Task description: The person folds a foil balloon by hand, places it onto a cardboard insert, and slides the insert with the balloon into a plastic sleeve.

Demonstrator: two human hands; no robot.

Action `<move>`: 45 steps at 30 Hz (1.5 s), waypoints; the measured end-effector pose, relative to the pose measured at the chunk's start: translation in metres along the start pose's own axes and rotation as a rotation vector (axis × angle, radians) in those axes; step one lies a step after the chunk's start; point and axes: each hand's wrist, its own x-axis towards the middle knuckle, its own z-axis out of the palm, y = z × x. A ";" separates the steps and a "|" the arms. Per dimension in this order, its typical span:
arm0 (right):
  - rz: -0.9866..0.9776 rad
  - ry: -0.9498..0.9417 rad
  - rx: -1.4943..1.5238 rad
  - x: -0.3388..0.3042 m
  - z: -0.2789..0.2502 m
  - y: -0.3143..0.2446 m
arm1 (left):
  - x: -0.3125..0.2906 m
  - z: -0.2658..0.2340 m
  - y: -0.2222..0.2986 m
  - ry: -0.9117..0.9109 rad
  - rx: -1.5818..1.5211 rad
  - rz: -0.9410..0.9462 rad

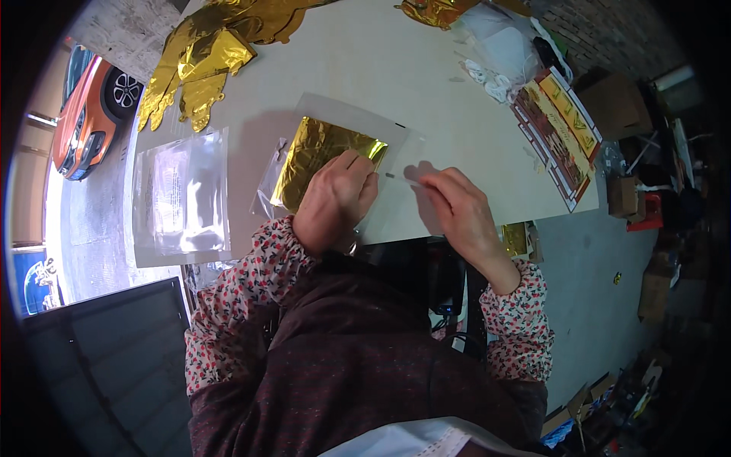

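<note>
A folded gold foil sheet (308,152) lies flat on the pale table, with a clear plastic bag (327,107) around or under it; I cannot tell which. My left hand (340,190) rests on the lower right part of the foil, its fingers curled down and pressed against it. To the right, my right hand (461,213) is raised slightly over the table, thumb and forefinger pinched together. A thin clear plastic strip (403,180) seems to run from those fingertips toward the bag's right edge. Both forearms wear flowered sleeve covers.
A stack of clear bags (183,194) lies at the table's left. Gold foil balloons (205,61) spread over the far left corner. Printed cards (560,133), a white bag (499,42) and white cord (487,80) are at the right. Cardboard boxes (617,103) stand beyond the table.
</note>
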 end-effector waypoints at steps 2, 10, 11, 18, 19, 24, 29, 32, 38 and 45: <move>-0.020 -0.004 -0.004 0.001 0.006 -0.004 | -0.003 -0.002 0.004 0.050 -0.098 -0.053; -0.109 0.285 -0.160 0.022 0.029 -0.005 | -0.015 -0.001 0.021 0.036 -0.157 -0.016; -0.106 0.286 -0.163 0.026 0.028 -0.004 | -0.015 0.000 0.023 0.023 -0.179 0.002; -0.122 0.264 -0.215 0.015 0.008 0.003 | -0.014 -0.001 0.012 0.016 -0.212 -0.105; -0.095 0.280 -0.260 0.012 0.006 0.007 | -0.012 -0.001 0.012 0.020 -0.216 -0.107; -0.081 0.280 -0.347 0.015 0.013 0.007 | -0.015 -0.004 0.016 -0.008 -0.220 -0.055; -0.151 0.230 -0.325 0.023 0.016 -0.011 | -0.021 -0.004 0.019 -0.018 -0.228 -0.023; -0.116 0.290 -0.315 0.017 0.005 -0.005 | -0.015 -0.014 0.014 -0.058 -0.122 0.170; -0.246 0.057 -0.326 0.035 0.025 -0.025 | -0.038 -0.031 0.014 -0.181 0.183 -0.040; -0.302 -0.237 -0.454 0.038 0.032 -0.011 | -0.066 -0.052 0.034 -0.316 0.379 -0.165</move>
